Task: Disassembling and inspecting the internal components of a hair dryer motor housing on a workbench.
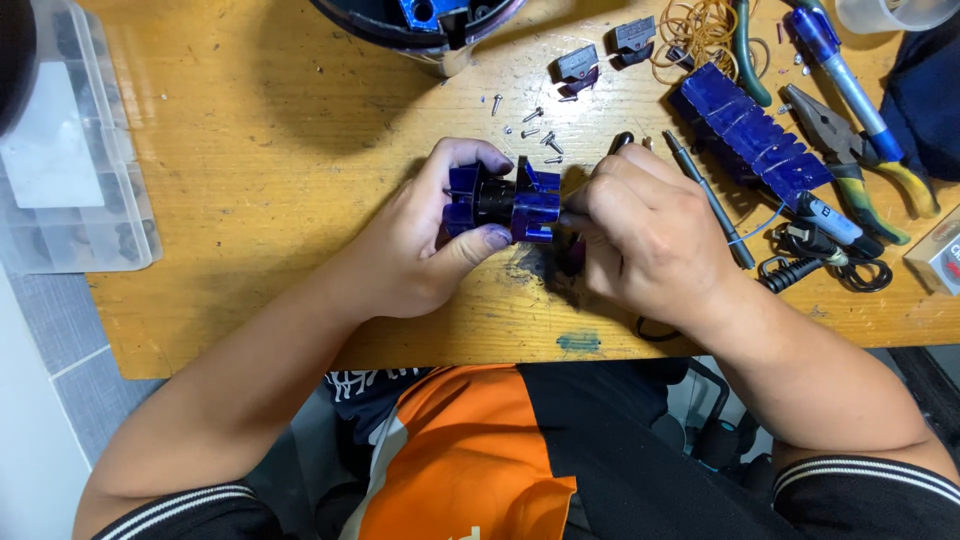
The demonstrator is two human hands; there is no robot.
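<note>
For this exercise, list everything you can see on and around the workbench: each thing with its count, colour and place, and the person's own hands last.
blue-and-black part: one, held at table centre
screws: several, silver, loose above the hands
rubber bands: a pile, tan, top right
pliers: one, yellow-green handles, right
blue ridged piece: one, right
compartment box: one, clear, left edge
wooden table: one, yellow
left hand: grips the part
right hand: pinches at the part's right side

Bright, even overhead light; soft shadows beneath each hand on the worktop; focus sharp; slight edge distortion.
</note>
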